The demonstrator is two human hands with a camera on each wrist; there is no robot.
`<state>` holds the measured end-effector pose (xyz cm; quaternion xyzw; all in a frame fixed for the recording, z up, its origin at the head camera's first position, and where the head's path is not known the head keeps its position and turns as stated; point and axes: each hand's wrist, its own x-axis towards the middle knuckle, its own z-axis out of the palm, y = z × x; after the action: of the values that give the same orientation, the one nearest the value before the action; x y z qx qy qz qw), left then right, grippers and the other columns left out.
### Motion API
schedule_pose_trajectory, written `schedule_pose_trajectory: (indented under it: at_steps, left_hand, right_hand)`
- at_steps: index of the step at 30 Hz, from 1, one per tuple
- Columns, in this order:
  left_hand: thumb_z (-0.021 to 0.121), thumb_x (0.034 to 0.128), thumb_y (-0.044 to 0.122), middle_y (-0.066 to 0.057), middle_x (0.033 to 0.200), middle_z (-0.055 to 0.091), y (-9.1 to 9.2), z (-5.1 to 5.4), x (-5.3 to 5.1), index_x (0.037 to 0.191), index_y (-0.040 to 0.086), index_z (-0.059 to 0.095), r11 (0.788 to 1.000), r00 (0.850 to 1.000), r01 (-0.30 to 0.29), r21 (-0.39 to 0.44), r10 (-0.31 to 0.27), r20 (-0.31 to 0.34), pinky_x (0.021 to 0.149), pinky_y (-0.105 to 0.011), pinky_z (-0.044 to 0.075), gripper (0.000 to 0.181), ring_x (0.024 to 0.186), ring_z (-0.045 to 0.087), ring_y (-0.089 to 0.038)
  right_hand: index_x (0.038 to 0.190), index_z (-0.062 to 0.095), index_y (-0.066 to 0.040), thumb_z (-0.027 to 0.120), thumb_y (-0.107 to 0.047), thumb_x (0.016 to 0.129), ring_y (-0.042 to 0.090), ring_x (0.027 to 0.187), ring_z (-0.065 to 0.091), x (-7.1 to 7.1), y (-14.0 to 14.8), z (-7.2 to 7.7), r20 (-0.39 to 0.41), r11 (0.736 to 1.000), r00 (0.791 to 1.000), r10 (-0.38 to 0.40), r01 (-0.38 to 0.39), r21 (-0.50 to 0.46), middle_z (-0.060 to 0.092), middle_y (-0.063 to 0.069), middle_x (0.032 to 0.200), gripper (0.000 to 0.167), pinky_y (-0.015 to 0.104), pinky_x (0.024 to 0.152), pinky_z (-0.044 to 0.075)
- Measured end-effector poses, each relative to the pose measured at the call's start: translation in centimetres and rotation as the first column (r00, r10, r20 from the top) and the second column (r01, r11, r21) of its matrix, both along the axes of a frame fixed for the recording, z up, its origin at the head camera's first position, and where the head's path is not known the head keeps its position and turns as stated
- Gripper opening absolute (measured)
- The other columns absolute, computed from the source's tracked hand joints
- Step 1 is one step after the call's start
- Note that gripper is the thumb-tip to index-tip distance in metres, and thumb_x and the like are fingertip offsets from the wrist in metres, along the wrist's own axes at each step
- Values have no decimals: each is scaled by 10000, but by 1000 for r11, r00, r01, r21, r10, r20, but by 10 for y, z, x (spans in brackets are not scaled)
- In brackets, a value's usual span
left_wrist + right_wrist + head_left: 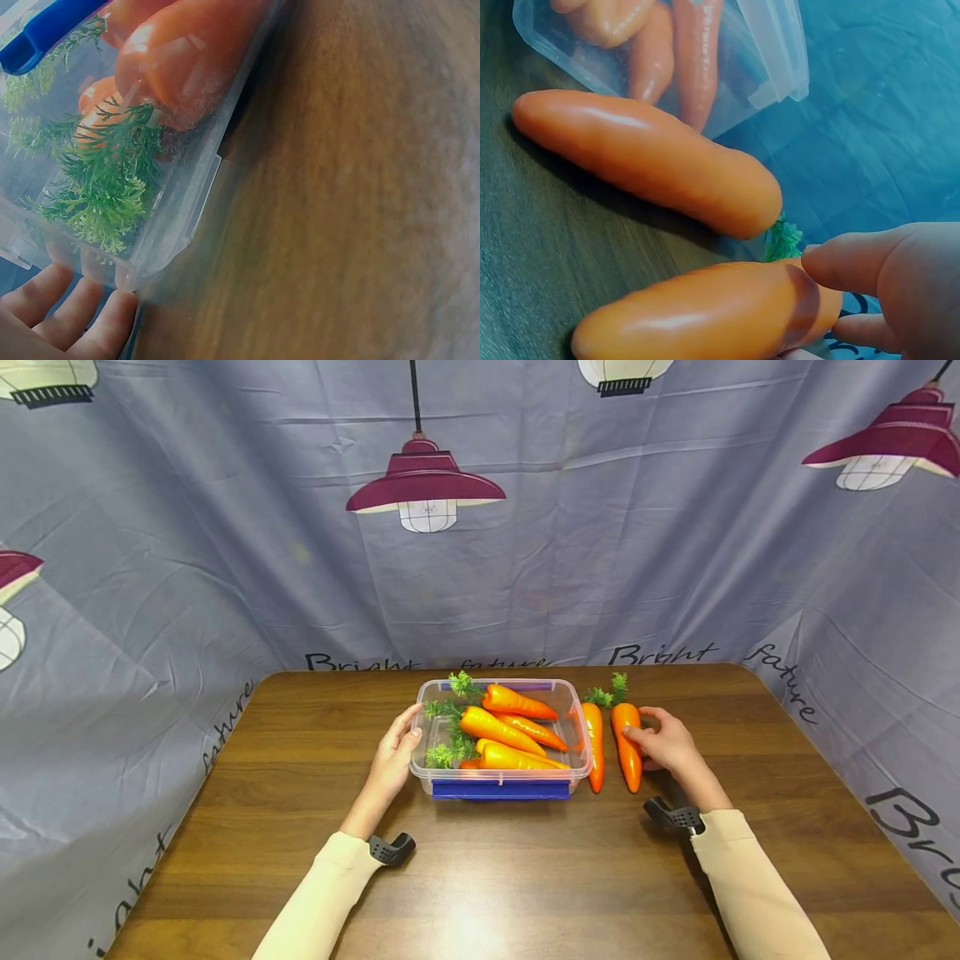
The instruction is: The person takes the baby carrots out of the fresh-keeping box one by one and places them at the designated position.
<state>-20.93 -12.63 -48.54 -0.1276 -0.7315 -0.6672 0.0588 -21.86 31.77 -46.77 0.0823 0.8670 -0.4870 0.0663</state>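
Note:
A clear plastic box (501,783) with blue latches holds several orange carrots (498,728) with green tops. My left hand (393,758) touches the box's left end; in the left wrist view its fingertips (112,311) rest against the clear wall. Right of the box, two carrots lie on the table, tips toward me. The nearer one to the box (594,743) is untouched. My right hand (666,745) has thumb and fingers around the upper part of the outer carrot (627,752), seen also in the right wrist view (697,315).
The brown wooden table (480,868) reaches back to a grey-blue curtain (525,560) printed with red lamps and lettering. Black straps (392,850) sit on both wrists.

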Motion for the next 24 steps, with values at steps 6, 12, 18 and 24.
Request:
schedule_pose_trajectory:
  at_steps: [6, 12, 18, 24]
  left_hand:
    - [414, 1053, 14, -276, 1622, 328, 0, 0, 1, 1509, -63, 385, 1000, 1000, 6, 4, -6, 3, 1249, -592, 209, 463, 1539, 236, -444]
    - [417, 1054, 17, -277, 1618, 334, -1, -1, 1, 1507, -62, 391, 1000, 1000, 2, -2, -2, -4, 1247, -594, 215, 461, 1533, 247, -450]
    - [427, 1051, 15, -265, 1615, 350, -1, -2, 0, 1511, -49, 398, 1000, 1000, -5, -10, 5, 0, 1244, -582, 234, 465, 1533, 262, -434]
    - [428, 1049, 11, -269, 1614, 350, -1, -1, -1, 1506, -54, 402, 1000, 1000, -2, -6, 2, -8, 1248, -587, 221, 462, 1536, 251, -438]
  right_hand:
    - [1529, 282, 72, 668, -257, 971, 76, 663, 631, -1, 3, -1, -1, 1000, 1000, -7, 7, -25, 639, 62, 903, 753, 365, 611, 633]
    - [1537, 290, 55, 653, -295, 986, 79, 683, 633, 0, 6, -1, 1, 1000, 1000, -21, 21, -10, 649, 134, 1008, 748, 351, 624, 633]
    - [1548, 266, 59, 636, -265, 988, 72, 649, 597, 1, 10, 4, -1, 999, 999, -42, 42, -26, 589, 34, 889, 746, 336, 600, 628]
    - [1548, 267, 66, 615, -257, 993, 84, 651, 617, 0, 10, 12, -41, 998, 998, -51, 50, -33, 620, 118, 966, 731, 350, 606, 631]
